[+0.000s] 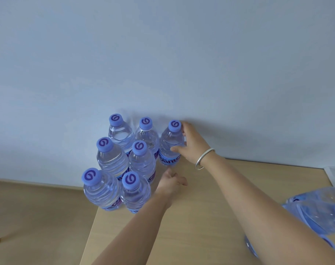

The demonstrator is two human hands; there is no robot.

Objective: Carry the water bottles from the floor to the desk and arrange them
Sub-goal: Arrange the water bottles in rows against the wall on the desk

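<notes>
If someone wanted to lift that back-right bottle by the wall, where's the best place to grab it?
Probably round the clear body of the back-right bottle, between cap and label, coming from its right. That side is open, while another bottle crowds its left and the wall stands behind. The right hand already wraps it from there.

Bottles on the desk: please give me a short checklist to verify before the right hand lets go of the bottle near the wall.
1. Held bottle upright: ok.
2. Its base flat on the desk: cannot tell, base hidden.
3. Right hand grip around it: ok.
4. Other six bottles standing: ok.
5. Left hand clear of the held bottle: ok.
6. Front bottles away from the desk edge: not ok, very close.
</notes>
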